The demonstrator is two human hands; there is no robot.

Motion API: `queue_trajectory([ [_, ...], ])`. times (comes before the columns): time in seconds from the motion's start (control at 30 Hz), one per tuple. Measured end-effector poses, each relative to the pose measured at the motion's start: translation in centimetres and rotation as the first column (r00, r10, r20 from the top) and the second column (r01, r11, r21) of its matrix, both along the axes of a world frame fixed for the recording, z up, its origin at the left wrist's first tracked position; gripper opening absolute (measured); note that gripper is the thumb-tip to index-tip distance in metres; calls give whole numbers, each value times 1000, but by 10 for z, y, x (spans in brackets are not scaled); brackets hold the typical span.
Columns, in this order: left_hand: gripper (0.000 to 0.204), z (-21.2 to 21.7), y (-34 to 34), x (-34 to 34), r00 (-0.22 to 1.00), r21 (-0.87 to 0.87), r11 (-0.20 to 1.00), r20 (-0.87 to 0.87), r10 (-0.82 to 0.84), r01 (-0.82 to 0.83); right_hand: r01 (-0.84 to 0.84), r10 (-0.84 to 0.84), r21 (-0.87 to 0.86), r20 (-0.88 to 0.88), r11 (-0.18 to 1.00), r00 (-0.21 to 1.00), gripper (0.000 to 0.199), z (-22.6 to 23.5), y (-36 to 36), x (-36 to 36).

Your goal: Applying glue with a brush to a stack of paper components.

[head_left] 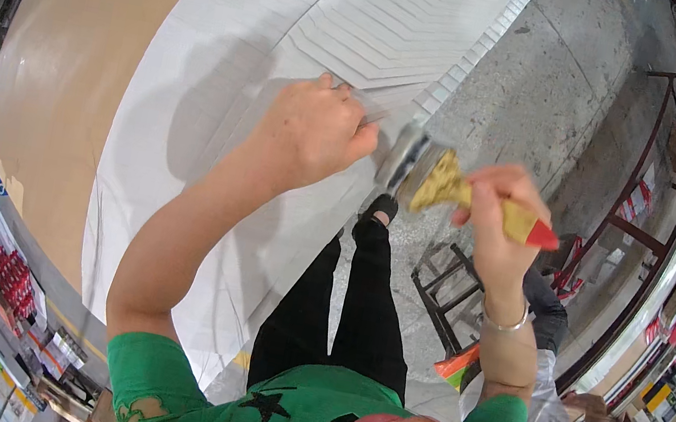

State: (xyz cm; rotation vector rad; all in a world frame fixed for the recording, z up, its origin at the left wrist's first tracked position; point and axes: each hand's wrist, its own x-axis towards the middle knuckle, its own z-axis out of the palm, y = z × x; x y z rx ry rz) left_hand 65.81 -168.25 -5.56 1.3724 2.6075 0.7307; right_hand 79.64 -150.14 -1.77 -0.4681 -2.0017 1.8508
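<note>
A wide flat paintbrush (444, 183) with a yellow handle and a red tip is gripped in my right hand (503, 206). Its bristle end, smeared by motion, points left toward my other hand, over the sheet's right edge. My left hand (316, 130) is closed, fingers curled down at the white sheet (206, 34); whatever they pinch is hidden beneath them. Rows of narrow pleats or overlapping strips (380, 24) run across the sheet beyond that hand. Its stepped right border (480, 46) reaches the table's edge.
A tan board surface (79, 66) lies under and left of the sheet. Grey stained floor (541, 84) shows to the right. A dark metal frame (447, 284) stands near my right forearm, and a long table with metal legs (654, 240) curves along the far right.
</note>
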Motion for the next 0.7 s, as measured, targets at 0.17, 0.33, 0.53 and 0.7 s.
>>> queue_trajectory([
  [0.17, 23, 4, 6, -1, 1000, -80, 997, -1, 2, -2, 2, -2, 15, -6, 1000, 1000, 5, 13, -4, -2],
  [0.33, 19, -4, -16, 22, 991, 13, 999, -130, 36, -34, -183, 176, 149, 62, 972, 982, 5, 5, -18, 27],
  [0.53, 20, 2, -48, 49, 993, -27, 999, -116, 30, -33, 50, -50, 28, -10, 998, 999, 5, 18, -18, 11],
  [0.7, 12, 6, -55, 37, 977, 111, 992, 193, -86, 66, -125, 109, 169, 102, 978, 989, 7, 12, -36, 33],
])
